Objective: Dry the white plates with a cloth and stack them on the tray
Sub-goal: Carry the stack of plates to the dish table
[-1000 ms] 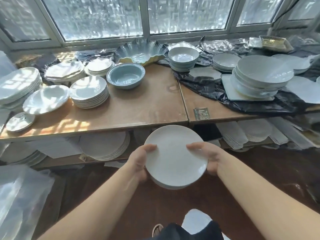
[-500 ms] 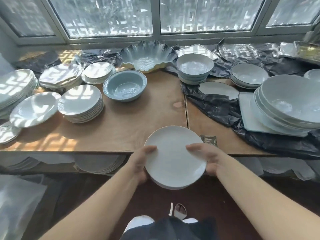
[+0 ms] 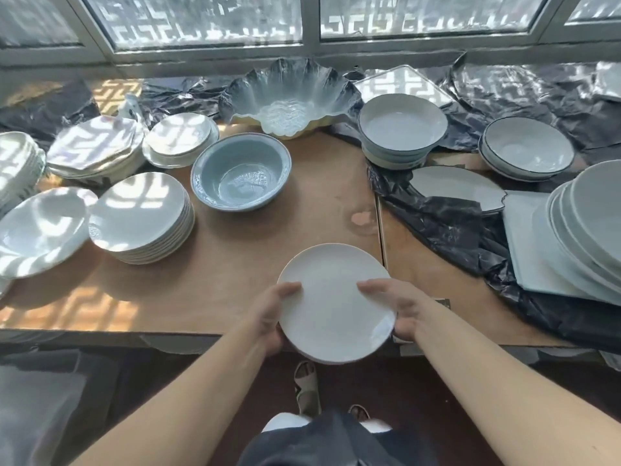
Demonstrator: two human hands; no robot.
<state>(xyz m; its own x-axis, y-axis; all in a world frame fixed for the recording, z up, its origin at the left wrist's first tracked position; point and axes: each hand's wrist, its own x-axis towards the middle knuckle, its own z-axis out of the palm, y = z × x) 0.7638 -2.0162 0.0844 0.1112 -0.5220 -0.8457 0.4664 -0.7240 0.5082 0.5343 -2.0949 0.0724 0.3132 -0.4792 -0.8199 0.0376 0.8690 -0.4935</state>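
Gripping a small stack of white plates (image 3: 336, 304) with left hand (image 3: 272, 317) and right hand (image 3: 403, 311) above the counter (image 3: 235, 264) edge

Plain white plate (image 3: 336, 302) over brown table (image 3: 235, 264) near edge. Pale blue bowl (image 3: 240, 176) mid-table. Black plastic sheet (image 3: 453, 227) right side. Dark-rimmed white bowls (image 3: 527, 148) far right corner.
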